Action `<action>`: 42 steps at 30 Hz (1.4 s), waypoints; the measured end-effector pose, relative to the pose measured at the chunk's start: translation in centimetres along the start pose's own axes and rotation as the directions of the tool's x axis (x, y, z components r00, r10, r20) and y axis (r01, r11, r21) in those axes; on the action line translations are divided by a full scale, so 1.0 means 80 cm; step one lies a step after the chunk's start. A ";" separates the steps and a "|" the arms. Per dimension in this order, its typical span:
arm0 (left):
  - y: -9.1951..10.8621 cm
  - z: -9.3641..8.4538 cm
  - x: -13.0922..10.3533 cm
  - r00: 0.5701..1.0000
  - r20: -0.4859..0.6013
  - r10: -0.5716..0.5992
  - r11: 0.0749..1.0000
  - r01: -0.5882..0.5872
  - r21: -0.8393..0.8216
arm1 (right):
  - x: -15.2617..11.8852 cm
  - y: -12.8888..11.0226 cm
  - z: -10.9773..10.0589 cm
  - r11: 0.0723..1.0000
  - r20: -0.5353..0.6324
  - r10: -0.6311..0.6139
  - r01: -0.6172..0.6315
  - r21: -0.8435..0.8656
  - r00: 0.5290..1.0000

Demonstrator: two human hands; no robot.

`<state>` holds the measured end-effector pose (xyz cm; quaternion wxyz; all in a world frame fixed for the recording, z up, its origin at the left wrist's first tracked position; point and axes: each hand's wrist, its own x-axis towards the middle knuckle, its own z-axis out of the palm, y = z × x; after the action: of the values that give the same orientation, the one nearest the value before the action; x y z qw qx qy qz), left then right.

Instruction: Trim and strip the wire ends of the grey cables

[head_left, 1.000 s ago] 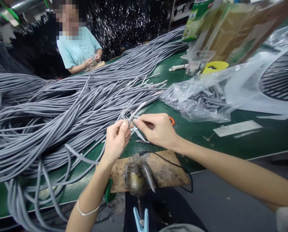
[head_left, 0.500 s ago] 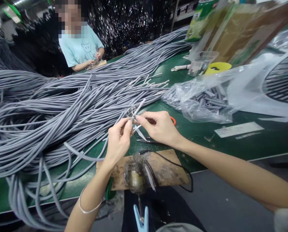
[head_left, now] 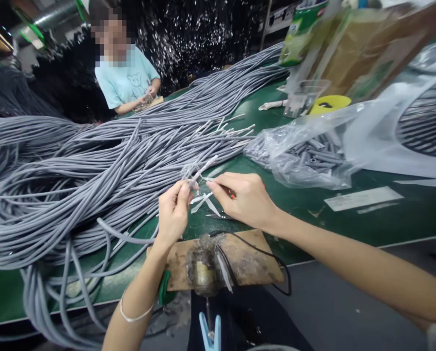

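Observation:
My left hand [head_left: 173,207] is closed, pinching a grey cable near its stripped end. From those fingers a white inner core [head_left: 207,165] points up and to the right, with a tangle of fine frayed strands [head_left: 190,169] beside it. My right hand [head_left: 245,199] is closed in a pinch on a thin pale strand [head_left: 206,179] that runs toward the cable end. White strips [head_left: 203,200] lie below the fingertips. Behind the right hand, scissors with orange handles [head_left: 232,195] are mostly hidden.
A wooden board [head_left: 252,273] carries a small grimy motor-like device [head_left: 203,273]; a blue clothespin [head_left: 209,331] hangs below. Grey cables [head_left: 93,170] cover the left. A plastic bag [head_left: 294,175] of grey tubes and a fan [head_left: 422,122] stand right. A co-worker [head_left: 130,80] sits opposite.
My left hand has moved slightly left and down with the cable end. The right fingertips have drawn apart from the left, and the pale strand now stretches between them.

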<state>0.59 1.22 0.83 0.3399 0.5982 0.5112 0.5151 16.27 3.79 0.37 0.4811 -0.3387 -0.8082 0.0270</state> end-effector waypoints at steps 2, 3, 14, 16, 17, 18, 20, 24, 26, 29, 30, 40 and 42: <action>0.004 0.001 -0.004 0.999 0.032 -0.007 0.998 0.009 -0.063 | 0.004 0.006 -0.002 0.999 -0.004 0.027 -0.027 0.021 1.000; 0.005 0.002 -0.005 0.999 0.047 -0.019 0.996 0.023 -0.086 | 0.005 0.007 -0.003 0.999 -0.009 0.025 -0.025 0.036 1.000; 0.004 0.010 -0.009 0.998 0.057 -0.014 1.000 0.015 -0.006 | 0.002 0.003 0.000 0.994 -0.022 -0.028 0.030 0.106 0.999; 0.004 0.012 -0.006 0.998 0.024 -0.051 0.998 0.052 -0.029 | 0.000 -0.002 0.000 0.995 -0.051 -0.056 0.060 0.085 0.997; 0.003 0.012 -0.003 0.996 -0.006 -0.086 0.995 0.085 -0.060 | -0.002 -0.007 0.000 0.991 -0.068 -0.100 0.106 0.082 0.993; 0.001 0.011 0.001 0.990 -0.045 -0.135 0.986 0.130 -0.105 | -0.005 -0.013 0.001 0.980 -0.085 -0.173 0.181 0.087 0.981; -0.002 0.006 0.009 0.958 -0.125 -0.257 0.950 0.227 -0.214 | -0.010 -0.024 0.002 0.921 -0.103 -0.360 0.371 0.118 0.927; 0.000 0.000 0.013 0.951 -0.063 -0.302 0.902 0.264 -0.343 | -0.012 -0.023 0.007 0.917 -0.037 -0.359 0.359 0.171 0.933; 0.005 0.003 0.007 0.974 0.024 -0.225 0.912 0.219 -0.348 | -0.006 -0.011 0.007 0.979 -0.029 -0.148 0.150 0.135 0.989; 0.012 0.008 -0.003 0.985 0.062 -0.160 0.937 0.171 -0.305 | 0.004 0.004 0.003 0.997 -0.070 0.012 -0.006 0.082 0.997; 0.013 0.009 -0.005 0.988 0.052 -0.145 0.948 0.154 -0.280 | 0.006 0.005 0.002 0.997 -0.073 0.015 -0.009 0.075 0.997; 0.009 0.008 -0.014 0.999 -0.004 0.040 0.999 -0.040 0.018 | 0.002 -0.003 0.002 0.998 -0.039 -0.061 0.061 -0.003 0.997; 0.011 0.008 -0.014 0.997 -0.026 0.075 0.995 -0.073 0.062 | 0.002 -0.003 0.001 0.995 -0.048 -0.085 0.082 -0.058 0.995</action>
<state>1.53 0.00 1.19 0.2949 0.6196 0.5088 0.5198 16.00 3.73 0.51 0.4924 -0.3184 -0.8096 -0.0243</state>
